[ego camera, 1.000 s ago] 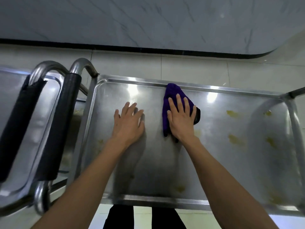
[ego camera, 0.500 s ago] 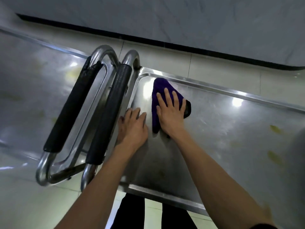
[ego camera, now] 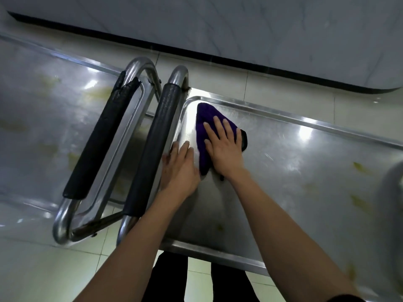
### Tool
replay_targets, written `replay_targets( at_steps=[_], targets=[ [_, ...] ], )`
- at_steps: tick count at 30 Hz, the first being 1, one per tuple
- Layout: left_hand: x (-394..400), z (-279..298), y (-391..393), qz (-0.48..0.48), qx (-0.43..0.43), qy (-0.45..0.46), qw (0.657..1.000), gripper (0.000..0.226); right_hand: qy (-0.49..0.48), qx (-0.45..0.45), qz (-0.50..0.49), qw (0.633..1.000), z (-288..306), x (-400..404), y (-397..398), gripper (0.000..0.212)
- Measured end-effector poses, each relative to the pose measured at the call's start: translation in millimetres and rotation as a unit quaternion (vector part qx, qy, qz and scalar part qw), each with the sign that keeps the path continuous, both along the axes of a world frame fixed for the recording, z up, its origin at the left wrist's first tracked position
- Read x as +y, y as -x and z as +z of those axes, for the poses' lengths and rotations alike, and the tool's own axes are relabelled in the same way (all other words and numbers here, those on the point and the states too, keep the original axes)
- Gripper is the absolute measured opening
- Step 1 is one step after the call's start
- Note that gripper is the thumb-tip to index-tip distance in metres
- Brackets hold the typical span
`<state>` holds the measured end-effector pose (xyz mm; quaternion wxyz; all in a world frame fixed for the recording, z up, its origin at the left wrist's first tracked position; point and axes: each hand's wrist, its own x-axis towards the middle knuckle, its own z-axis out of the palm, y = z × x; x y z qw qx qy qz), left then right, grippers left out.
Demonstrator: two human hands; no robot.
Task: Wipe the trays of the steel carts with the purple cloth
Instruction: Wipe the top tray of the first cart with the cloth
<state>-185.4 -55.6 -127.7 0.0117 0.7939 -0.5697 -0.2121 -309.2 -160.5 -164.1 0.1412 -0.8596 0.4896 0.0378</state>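
On the left I see the neighbouring cart's stained tray (ego camera: pixel 50 118), unwiped. My left hand (ego camera: pixel 180 168) lies flat, fingers straight, bracing the near tray (ego camera: pixel 283 171). My right hand (ego camera: pixel 225 147), fingers spread, presses the purple cloth (ego camera: pixel 204 120) into its far-left corner, probably to scrub there.

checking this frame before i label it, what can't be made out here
Head view only:
- Tray under the purple cloth and both hands: covered, so its state there is unknown.
- Cloth's middle: hidden by the right hand.
- Right end of that tray: cut off by the frame edge, with a blurred grey shape over it.
- Left cart's tray: cut off at the left edge, stains smeared by blur.
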Motion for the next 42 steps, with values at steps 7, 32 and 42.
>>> replay_targets(
  at_steps=[7,32,42],
  targets=[
    [-22,15,53,-0.064,-0.045,-0.04,0.996,0.051,-0.008,0.015,-0.055,0.998,6,5,96,0.054],
    [-55,2,233,-0.164,-0.059,-0.042,0.984,0.044,-0.002,0.006,-0.202,0.979,0,26,328,0.054],
    [-14,-6,173,-0.159,-0.025,0.022,0.987,0.046,0.012,-0.007,-0.174,0.985,3,48,287,0.064]
  ],
)
